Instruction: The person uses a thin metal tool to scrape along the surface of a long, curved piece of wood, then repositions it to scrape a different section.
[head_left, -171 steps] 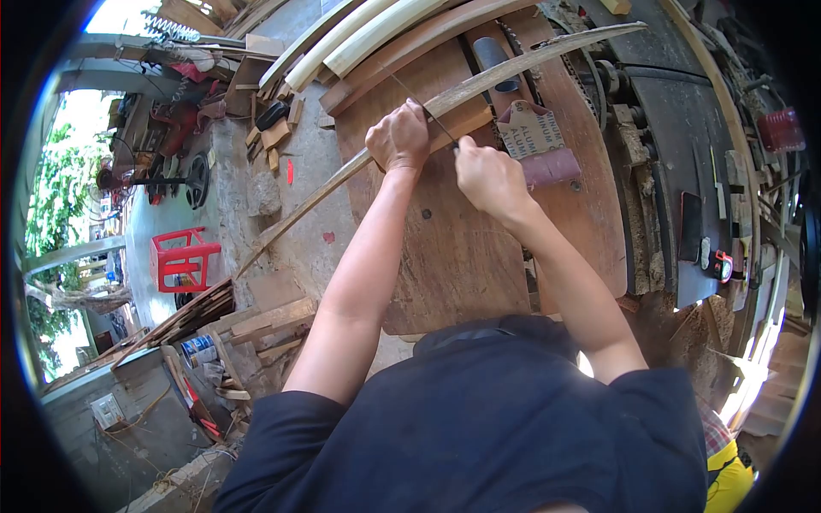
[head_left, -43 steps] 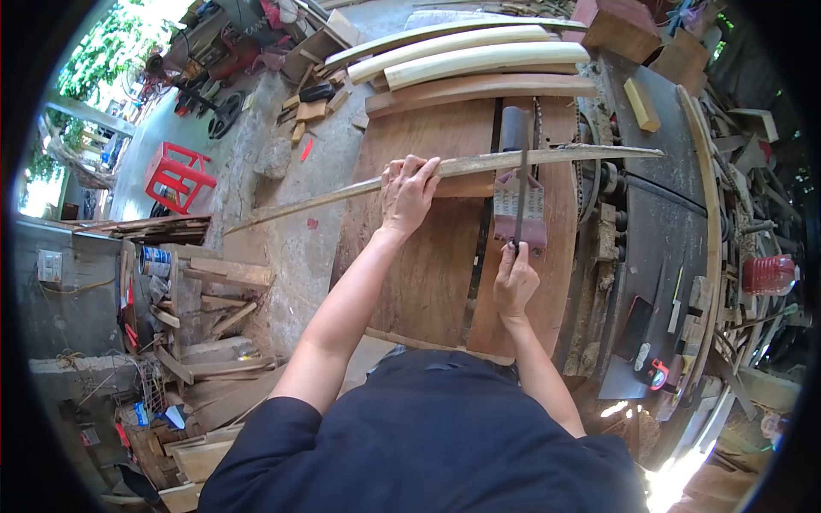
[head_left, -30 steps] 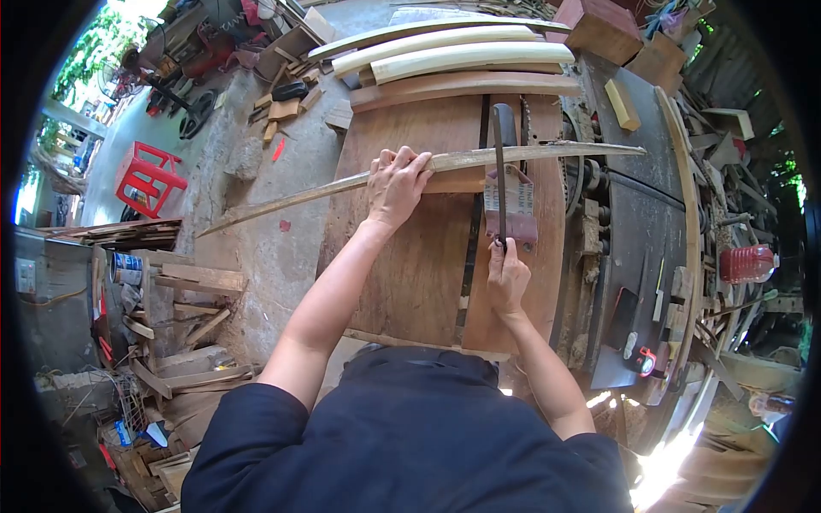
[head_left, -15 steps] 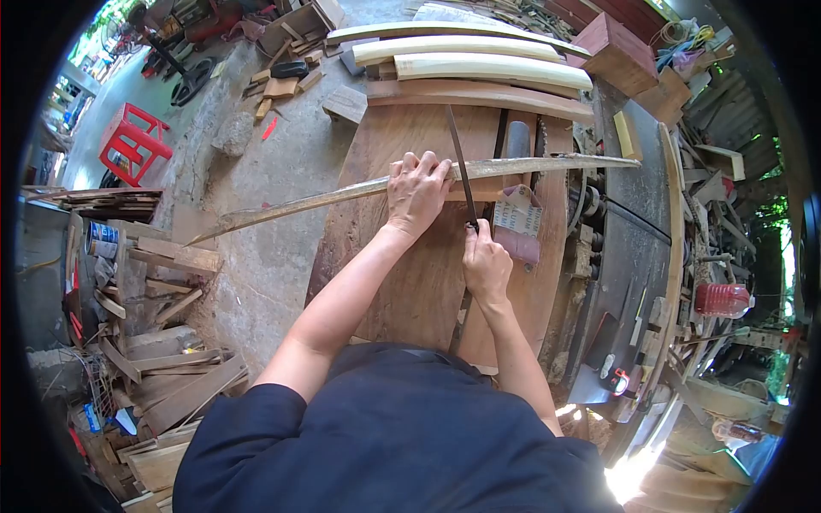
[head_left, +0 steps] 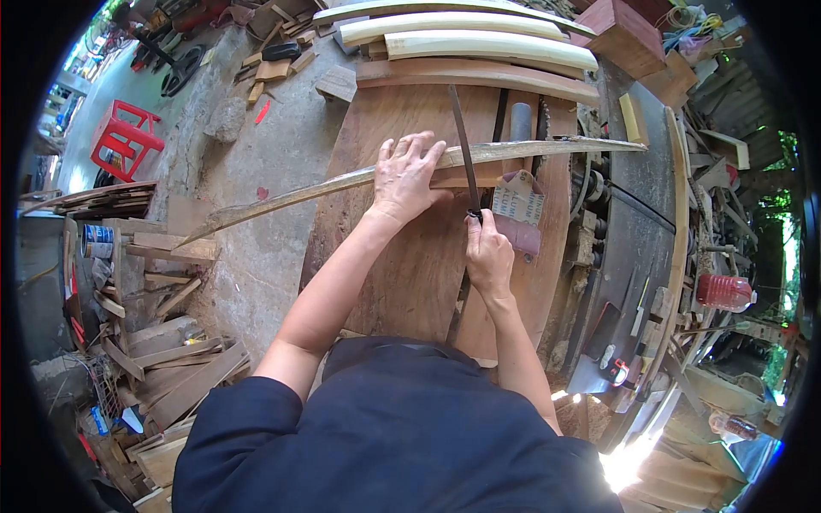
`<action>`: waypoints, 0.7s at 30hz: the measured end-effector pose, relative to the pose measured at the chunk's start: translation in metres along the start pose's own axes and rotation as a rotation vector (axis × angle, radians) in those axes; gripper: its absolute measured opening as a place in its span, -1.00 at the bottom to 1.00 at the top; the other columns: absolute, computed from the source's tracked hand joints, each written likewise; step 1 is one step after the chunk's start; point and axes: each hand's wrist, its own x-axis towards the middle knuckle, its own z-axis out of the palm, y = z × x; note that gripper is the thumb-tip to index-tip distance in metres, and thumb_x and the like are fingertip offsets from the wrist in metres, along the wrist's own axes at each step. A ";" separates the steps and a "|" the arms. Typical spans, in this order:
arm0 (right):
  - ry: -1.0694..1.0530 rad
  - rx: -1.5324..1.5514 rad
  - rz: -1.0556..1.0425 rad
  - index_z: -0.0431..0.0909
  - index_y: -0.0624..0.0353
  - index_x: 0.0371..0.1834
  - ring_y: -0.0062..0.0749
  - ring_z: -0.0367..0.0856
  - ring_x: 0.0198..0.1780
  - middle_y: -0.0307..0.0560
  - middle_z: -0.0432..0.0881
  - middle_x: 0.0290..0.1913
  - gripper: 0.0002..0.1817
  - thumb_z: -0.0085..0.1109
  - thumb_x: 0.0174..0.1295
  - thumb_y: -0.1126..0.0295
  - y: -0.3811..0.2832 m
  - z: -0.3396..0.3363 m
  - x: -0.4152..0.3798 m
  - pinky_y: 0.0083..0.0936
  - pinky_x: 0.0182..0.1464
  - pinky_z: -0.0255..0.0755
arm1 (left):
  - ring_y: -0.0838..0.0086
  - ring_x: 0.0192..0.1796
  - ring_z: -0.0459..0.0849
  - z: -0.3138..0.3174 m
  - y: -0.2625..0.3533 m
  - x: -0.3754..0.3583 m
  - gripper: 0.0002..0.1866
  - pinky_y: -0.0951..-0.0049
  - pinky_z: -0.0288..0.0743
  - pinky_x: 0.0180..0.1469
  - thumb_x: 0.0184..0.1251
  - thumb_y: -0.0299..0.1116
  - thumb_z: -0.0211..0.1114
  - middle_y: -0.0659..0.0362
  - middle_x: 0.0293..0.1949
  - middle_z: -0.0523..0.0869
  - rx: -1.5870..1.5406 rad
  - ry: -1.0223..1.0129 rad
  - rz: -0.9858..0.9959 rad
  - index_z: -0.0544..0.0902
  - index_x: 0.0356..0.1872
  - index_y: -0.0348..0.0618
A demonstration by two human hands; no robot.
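A long, curved strip of wood (head_left: 295,198) lies crosswise over the workbench (head_left: 402,282), its left end reaching out past the bench edge. My left hand (head_left: 405,178) grips the strip near its middle, fingers over the far side and thumb on the near side. In my right hand (head_left: 489,261) is the handle of a long, dark file (head_left: 464,145). The file's narrow blade points away from me and crosses the strip just right of my left hand. Close by, a piece of sandpaper (head_left: 522,198) with printed backing lies on the bench.
Several curved wood pieces (head_left: 492,51) are stacked at the bench's far end. A dark metal machine table (head_left: 637,231) runs along the right. Wood offcuts (head_left: 184,363) are heaped at lower left, and a red stool (head_left: 126,141) stands on the floor.
My left hand has slid slightly left on the strip, and its fingers look less tightly curled. My right hand still holds the file across the wood. The whole view has shifted a little.
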 end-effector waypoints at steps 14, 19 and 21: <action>-0.069 0.053 -0.019 0.46 0.11 -0.04 0.22 0.62 -0.42 0.20 0.61 -0.56 -0.66 -0.22 0.53 0.10 -0.019 0.002 0.011 0.03 -0.40 0.41 | 0.35 0.12 0.59 -0.023 -0.050 -0.002 -0.44 0.25 0.34 0.26 0.14 0.06 0.39 0.28 0.09 0.63 -0.154 0.050 -0.014 0.63 0.14 0.04; -0.074 0.060 0.015 0.52 0.09 -0.11 0.08 0.65 -0.44 0.10 0.59 -0.56 -0.67 -0.19 0.53 0.12 -0.020 -0.001 0.010 -0.08 -0.42 0.37 | 0.32 0.11 0.59 -0.015 -0.060 -0.010 -0.62 0.24 0.34 0.27 0.26 -0.08 0.34 0.26 0.11 0.64 -0.163 0.074 -0.004 0.70 0.01 -0.06; -0.063 0.067 0.007 0.52 0.10 -0.12 0.08 0.65 -0.44 0.11 0.59 -0.56 -0.67 -0.19 0.53 0.13 -0.017 -0.001 0.008 -0.09 -0.42 0.37 | 0.31 0.10 0.60 -0.015 -0.056 -0.009 -0.69 0.24 0.34 0.27 0.28 -0.15 0.32 0.26 0.04 0.68 -0.156 0.152 0.042 0.72 -0.05 -0.08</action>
